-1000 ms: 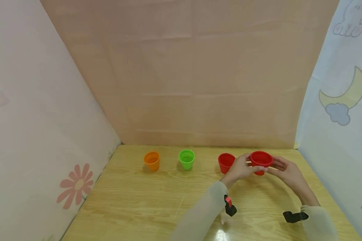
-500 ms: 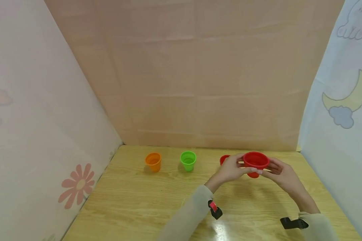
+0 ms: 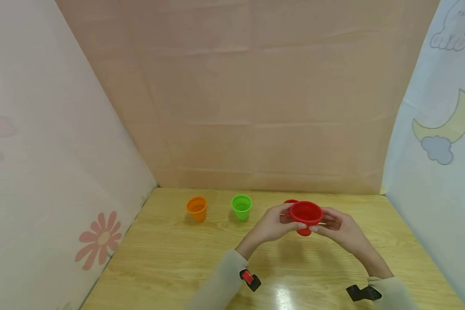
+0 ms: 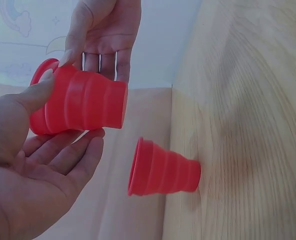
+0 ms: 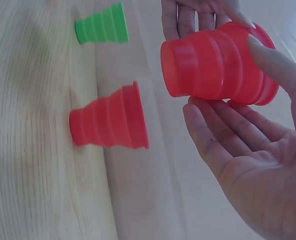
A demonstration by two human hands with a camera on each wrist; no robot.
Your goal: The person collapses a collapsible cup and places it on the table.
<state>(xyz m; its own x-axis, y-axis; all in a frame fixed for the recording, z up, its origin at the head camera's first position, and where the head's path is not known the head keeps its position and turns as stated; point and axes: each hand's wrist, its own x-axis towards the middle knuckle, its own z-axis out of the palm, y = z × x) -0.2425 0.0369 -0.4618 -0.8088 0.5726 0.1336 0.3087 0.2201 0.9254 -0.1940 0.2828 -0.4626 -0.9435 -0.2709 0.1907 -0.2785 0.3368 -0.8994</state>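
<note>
Both hands hold one red ribbed collapsible cup (image 3: pixel 304 217) between them, mouth up and raised off the table. My left hand (image 3: pixel 271 224) grips its left side, thumb near the rim and fingers behind. From the other side my right hand (image 3: pixel 345 230) grips it the same way, and the two thumbs nearly meet at the front. A second red cup (image 4: pixel 165 170) stands upright on the table behind; in the head view the held cup and left hand mostly cover it. To the left stand a green cup (image 3: pixel 242 208) and an orange cup (image 3: pixel 197 209).
The wooden table (image 3: pixel 170 262) meets a tan backdrop (image 3: pixel 252 107) at its rear edge. Pale patterned walls (image 3: pixel 430 206) border it on the left and right. Black straps with small mounts (image 3: pixel 250 280) sit on both wrists.
Both hands have moved left and slightly nearer the person, carrying the red cup with them. The standing red cup has become mostly hidden behind the held cup and left hand.
</note>
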